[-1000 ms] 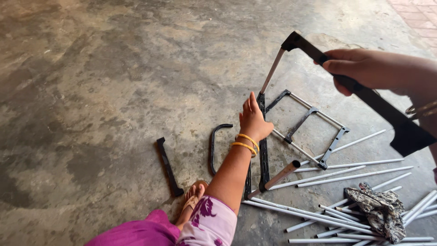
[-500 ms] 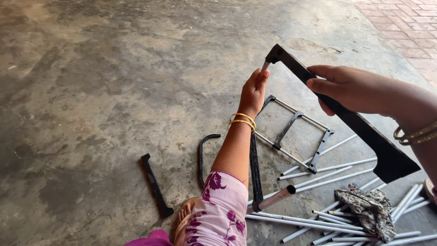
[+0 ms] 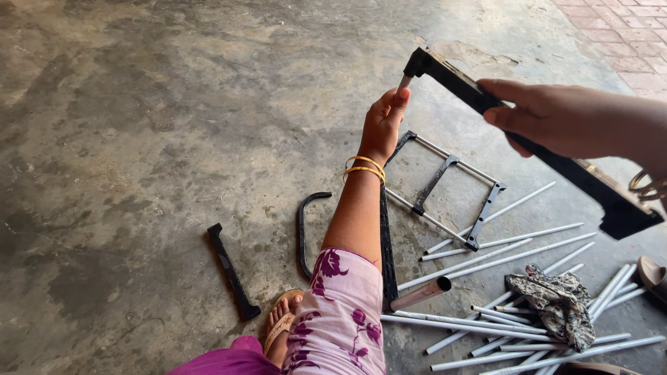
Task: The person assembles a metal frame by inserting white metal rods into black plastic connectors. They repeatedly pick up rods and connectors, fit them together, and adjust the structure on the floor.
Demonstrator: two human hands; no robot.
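Two hands are raised above a mottled concrete floor (image 3: 139, 139): the right hand (image 3: 556, 118) is closed around a long black bar (image 3: 451, 80), while the left hand (image 3: 383, 121) pinches a thin pale rod (image 3: 404, 80) at the bar's upper end. Scattered below are slim white tubes (image 3: 500, 260), a ladder-shaped frame (image 3: 445, 191), a curved black piece (image 3: 304, 229), a short black strip (image 3: 231, 271) and a crumpled patterned cloth (image 3: 552, 302).

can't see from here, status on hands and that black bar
Left hand pinching thin rod at bar's end. Right hand gripping black bar aloft. Nothing in the way.
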